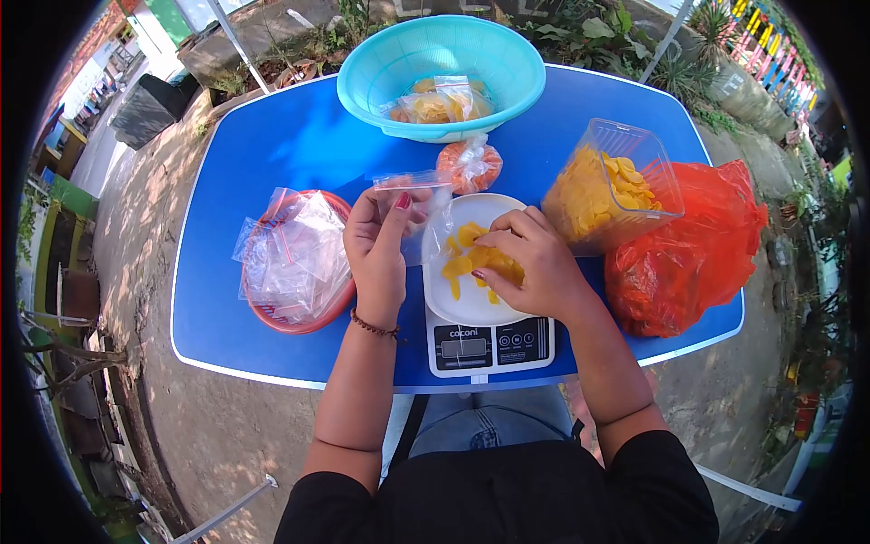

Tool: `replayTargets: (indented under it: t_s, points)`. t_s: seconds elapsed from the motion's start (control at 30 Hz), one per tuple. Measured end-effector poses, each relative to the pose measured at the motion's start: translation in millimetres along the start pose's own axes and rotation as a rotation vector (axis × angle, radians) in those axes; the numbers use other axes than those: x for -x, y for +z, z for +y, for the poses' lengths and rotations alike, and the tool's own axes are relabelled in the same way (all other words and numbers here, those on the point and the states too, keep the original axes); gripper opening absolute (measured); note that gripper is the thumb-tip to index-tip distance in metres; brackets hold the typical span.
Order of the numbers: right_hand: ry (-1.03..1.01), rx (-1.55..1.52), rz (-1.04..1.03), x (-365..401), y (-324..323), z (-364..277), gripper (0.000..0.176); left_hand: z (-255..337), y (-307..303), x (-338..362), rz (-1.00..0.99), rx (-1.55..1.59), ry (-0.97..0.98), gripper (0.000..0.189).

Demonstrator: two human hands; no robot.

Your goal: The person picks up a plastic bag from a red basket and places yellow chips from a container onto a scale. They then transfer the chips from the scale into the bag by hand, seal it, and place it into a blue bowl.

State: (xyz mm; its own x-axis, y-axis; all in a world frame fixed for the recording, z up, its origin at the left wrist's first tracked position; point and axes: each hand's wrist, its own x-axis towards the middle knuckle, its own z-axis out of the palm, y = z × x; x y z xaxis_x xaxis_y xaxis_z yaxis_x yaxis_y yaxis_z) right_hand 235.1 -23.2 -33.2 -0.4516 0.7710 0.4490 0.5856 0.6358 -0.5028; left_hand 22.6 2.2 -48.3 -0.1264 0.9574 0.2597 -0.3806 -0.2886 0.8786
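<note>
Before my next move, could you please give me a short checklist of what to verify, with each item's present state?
1. Left hand holding a clear bag: ok.
2. Bag's mouth open: cannot tell.
3. Right hand at the yellow chips: ok; whether any are gripped is unclear.
4. White plate on the scale: ok.
5. Display readable: not ok, no legible figure.
6. More bags at hand: ok, in the red basket.
</note>
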Motion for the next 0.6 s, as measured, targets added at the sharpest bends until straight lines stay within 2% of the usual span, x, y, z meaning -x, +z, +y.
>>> replayTargets:
  t_s: [0.37,0.6]
  points:
    - [0.052,-0.100,0.007,1.2,-4.2,1.6,0.026,1.4,0.2,0.2,-0.004,0.010,-0.007,0.010]
    - [0.005,-0.121,-0.034,1.1,-11.4,5.1,0.029,0.9,-0.8,-0.1,0.007,-0.005,0.003,0.012]
